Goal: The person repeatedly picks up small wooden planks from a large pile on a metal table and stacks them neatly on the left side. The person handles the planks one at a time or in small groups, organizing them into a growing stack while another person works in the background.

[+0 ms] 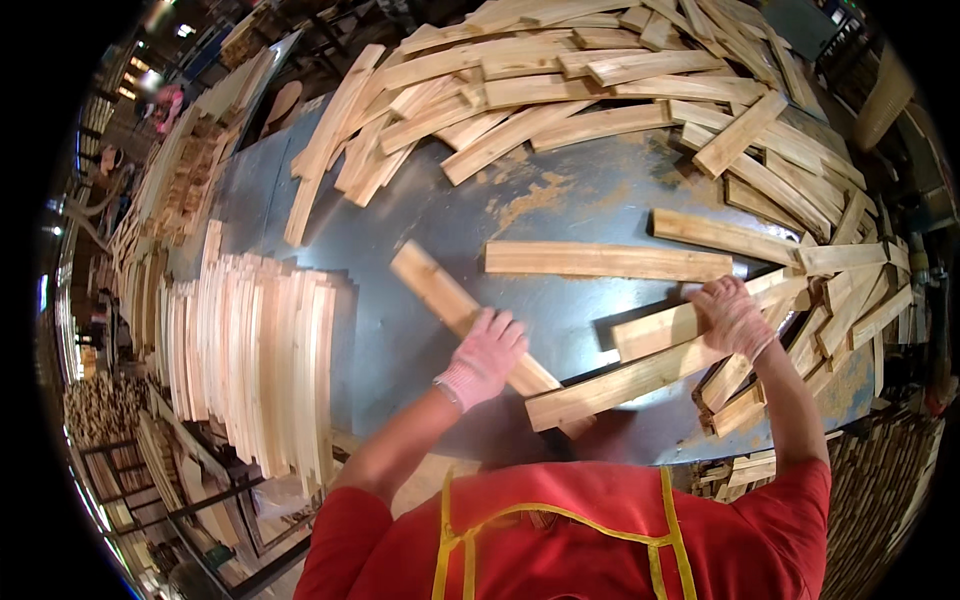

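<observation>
My left hand [486, 356], in a pale pink work glove, is closed over the middle of a short wooden board [432, 284] that lies slantwise in front of me. My right hand [732, 318], gloved alike, grips a longer pale board [610, 388], whose near end reaches toward the lower end of the left one. Another board [650, 334] passes under or beside the right fingers; whether they hold it too is hidden. Just beyond both hands, a single board [608, 260] lies crosswise on the grey metal tabletop [390, 340].
At the left edge stands a neat row of stacked boards [260, 360]. Loose boards [560, 95] heap along the far side, and more [840, 300] pile up at the right. Sawdust patches [530, 200] mark the tabletop. A metal rack [240, 530] stands at lower left.
</observation>
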A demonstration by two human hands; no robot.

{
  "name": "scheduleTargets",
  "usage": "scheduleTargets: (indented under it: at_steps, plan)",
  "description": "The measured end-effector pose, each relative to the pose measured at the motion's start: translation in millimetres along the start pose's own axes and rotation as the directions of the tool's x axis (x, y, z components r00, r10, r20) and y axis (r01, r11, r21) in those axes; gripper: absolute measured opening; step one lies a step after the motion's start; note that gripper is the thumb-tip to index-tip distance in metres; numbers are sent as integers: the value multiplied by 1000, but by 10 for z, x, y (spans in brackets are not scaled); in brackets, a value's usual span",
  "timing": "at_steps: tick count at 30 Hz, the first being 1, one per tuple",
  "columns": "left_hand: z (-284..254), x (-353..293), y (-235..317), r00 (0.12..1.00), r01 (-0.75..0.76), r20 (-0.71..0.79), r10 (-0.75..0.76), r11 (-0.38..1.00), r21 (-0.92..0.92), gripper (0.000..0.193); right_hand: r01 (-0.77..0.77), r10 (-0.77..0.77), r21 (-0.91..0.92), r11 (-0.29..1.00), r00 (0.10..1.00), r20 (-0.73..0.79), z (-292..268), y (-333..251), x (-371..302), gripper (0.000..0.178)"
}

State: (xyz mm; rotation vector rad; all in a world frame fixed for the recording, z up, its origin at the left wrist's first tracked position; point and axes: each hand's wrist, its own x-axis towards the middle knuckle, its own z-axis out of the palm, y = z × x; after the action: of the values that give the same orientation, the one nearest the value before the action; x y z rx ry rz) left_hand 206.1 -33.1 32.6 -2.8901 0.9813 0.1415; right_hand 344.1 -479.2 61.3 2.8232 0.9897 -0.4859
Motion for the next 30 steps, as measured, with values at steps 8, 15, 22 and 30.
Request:
scheduleTargets:
  at_steps: [8,15,22,30]
  plan:
    - [-15,-1649,-176,542,784,516,-663,620,-27,98,-34,96,264,964,970,-224,-704,-1132,419,71]
    - [563,-3055,-1115,167,951,234,-958,219,218,83,-9,283,913,408,952,-117,-160,-2198,1323,49]
    - [472,-2723,-851,342,908,40,-939,341,242,77,-88,272,881,464,961,-47,115,-2935,1316,47]
    - [295,-1164,183,507,861,353,-786,477,-175,100,-449,490,198,871,772,-405,590,-329,990,66]
